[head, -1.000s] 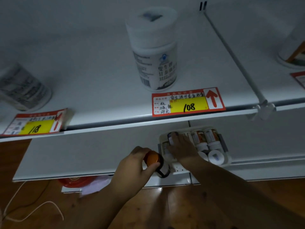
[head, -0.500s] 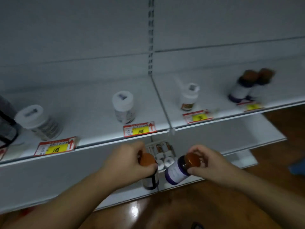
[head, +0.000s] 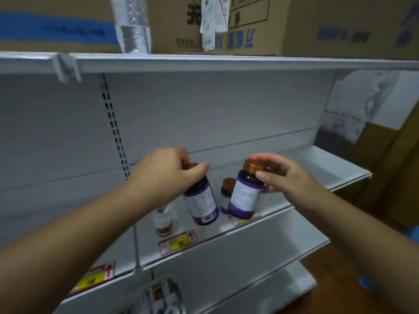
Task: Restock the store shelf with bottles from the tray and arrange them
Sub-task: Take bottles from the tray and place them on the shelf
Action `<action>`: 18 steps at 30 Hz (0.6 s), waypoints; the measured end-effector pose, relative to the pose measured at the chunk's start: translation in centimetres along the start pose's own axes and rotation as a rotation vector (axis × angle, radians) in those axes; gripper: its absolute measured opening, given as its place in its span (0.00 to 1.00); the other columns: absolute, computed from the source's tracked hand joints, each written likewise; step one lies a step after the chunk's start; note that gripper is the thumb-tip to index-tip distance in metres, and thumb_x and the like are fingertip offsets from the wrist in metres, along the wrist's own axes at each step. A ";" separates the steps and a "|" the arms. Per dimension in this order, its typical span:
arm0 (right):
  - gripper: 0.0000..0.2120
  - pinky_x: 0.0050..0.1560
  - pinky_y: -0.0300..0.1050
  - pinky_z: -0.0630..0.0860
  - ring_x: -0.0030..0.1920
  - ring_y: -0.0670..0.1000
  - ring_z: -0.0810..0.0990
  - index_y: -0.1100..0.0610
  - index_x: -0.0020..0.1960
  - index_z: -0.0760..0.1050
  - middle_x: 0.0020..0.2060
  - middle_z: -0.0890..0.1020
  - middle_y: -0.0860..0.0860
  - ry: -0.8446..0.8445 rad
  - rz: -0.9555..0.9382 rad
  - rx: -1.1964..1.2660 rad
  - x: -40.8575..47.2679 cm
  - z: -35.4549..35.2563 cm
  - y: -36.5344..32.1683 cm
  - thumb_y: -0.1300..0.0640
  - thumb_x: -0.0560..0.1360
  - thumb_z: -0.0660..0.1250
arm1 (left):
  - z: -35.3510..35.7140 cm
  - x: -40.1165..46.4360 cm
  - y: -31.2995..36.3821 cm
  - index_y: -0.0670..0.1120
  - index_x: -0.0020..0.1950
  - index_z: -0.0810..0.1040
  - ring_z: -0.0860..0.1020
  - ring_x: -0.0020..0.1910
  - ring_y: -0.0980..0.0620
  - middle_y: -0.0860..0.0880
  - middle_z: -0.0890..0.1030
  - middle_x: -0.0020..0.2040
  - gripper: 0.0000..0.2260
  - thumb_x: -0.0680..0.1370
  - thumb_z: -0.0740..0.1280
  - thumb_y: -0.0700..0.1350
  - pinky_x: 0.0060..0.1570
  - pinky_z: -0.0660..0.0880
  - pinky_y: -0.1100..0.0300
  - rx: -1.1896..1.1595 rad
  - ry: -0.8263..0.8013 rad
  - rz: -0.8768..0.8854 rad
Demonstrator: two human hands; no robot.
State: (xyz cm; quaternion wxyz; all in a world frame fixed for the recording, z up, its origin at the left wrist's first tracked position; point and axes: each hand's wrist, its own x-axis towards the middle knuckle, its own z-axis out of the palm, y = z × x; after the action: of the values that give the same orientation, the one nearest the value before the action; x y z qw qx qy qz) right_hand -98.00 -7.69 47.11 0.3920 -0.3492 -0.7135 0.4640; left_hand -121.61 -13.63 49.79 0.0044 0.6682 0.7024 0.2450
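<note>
Two dark purple-labelled bottles with orange caps are over the white metal shelf (head: 306, 175): left hand (head: 165, 171) clutches one bottle (head: 200, 202) by its top, right hand (head: 288, 177) pinches the other (head: 246, 193), a third (head: 226, 192) standing between.

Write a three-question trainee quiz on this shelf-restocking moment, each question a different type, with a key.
1. True or false: each hand grips a dark bottle by its orange cap end.
2. Multiple choice: what stands on the shelf between the two held bottles? A) a third, smaller-looking dark bottle B) a cardboard box C) a price tag only
3. Fill in: the white-capped bottle stands to the ___ of the left hand's bottle.

Key
1. True: the left hand grips the left bottle, and the right hand grips the right bottle.
2. A: the third bottle.
3. Left: the white-capped bottle, behind a yellow price tag on the shelf.
</note>
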 end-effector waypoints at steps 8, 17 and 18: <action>0.05 0.35 0.40 0.81 0.45 0.49 0.81 0.50 0.45 0.76 0.47 0.80 0.51 0.163 0.037 0.015 10.8 -9.0 4.6 0.58 0.72 0.70 | 4.7 9.5 1.3 0.48 0.33 0.69 0.72 0.29 0.52 0.49 0.74 0.30 0.21 0.74 0.56 0.64 0.28 0.62 0.60 0.219 0.166 -0.181; 0.17 0.43 0.52 0.81 0.40 0.51 0.81 0.56 0.44 0.74 0.40 0.79 0.50 -0.051 0.131 -0.212 18.4 -8.0 11.1 0.47 0.63 0.75 | 10.8 15.0 0.2 0.36 0.41 0.79 0.77 0.29 0.48 0.39 0.83 0.36 0.21 0.73 0.67 0.57 0.35 0.76 0.56 -0.018 -0.064 -0.356; 0.18 0.44 0.53 0.80 0.41 0.51 0.81 0.56 0.43 0.73 0.40 0.79 0.51 -0.078 0.144 -0.223 18.7 -7.7 11.6 0.46 0.63 0.75 | 11.2 15.4 0.1 0.36 0.38 0.79 0.76 0.27 0.48 0.39 0.82 0.34 0.22 0.73 0.67 0.57 0.32 0.75 0.58 -0.017 -0.082 -0.363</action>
State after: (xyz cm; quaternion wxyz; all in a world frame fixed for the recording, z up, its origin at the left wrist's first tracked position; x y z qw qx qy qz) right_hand -97.99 15.17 42.65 0.2882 -0.4228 -0.7484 0.4220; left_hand -119.43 4.63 44.88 0.0830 0.5397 0.8087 0.2188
